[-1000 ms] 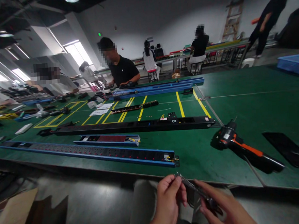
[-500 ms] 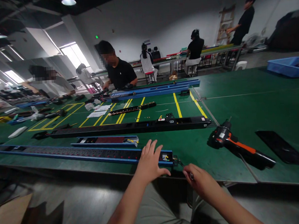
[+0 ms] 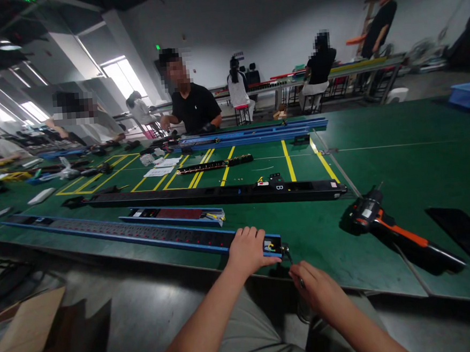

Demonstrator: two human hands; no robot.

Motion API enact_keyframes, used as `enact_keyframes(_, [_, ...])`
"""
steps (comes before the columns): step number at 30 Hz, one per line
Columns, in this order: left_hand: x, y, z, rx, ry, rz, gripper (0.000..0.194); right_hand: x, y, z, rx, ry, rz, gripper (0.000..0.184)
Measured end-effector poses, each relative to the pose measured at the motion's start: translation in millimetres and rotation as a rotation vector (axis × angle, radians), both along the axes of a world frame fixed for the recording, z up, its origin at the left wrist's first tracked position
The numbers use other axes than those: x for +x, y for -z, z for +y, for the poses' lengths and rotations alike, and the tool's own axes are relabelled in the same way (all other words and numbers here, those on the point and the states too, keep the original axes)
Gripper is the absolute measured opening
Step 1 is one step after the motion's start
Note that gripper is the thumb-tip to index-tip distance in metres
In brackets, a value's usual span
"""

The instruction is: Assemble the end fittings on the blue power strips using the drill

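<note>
A long blue power strip point(image 3: 142, 235) lies along the near edge of the green table point(image 3: 398, 154). My left hand point(image 3: 246, 250) is closed over the strip's right end, fingers curled on top. My right hand point(image 3: 313, 288) is closed just to the right of that end, gripping a thin metal tool point(image 3: 289, 257) whose tip touches the end cap of the strip. Yellow and blue wires show in the open end.
A black and orange power screwdriver point(image 3: 395, 232) lies on the table at the right, with a black plate point(image 3: 462, 234) beyond it. A black power strip point(image 3: 220, 194) and a short blue one point(image 3: 173, 215) lie behind. Several people work at the far side. Cardboard point(image 3: 24, 333) sits lower left.
One second ago both hands held the tool above my lap. My left hand then reached out flat to the strip's end and now grips it; my right hand brought the tool to the end.
</note>
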State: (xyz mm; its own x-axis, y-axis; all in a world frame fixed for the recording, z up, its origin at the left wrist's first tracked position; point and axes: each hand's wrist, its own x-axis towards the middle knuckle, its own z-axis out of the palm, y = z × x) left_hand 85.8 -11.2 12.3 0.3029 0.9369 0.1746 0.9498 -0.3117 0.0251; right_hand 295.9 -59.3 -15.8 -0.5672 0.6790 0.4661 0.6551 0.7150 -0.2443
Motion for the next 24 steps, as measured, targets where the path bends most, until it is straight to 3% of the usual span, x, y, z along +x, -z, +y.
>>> enact_keyframes(24, [1, -3.7, -1, 0.001, -0.009, -0.023, 0.078, 5, 15.2, -4, 0.065, -0.128, -0.139, 0.022])
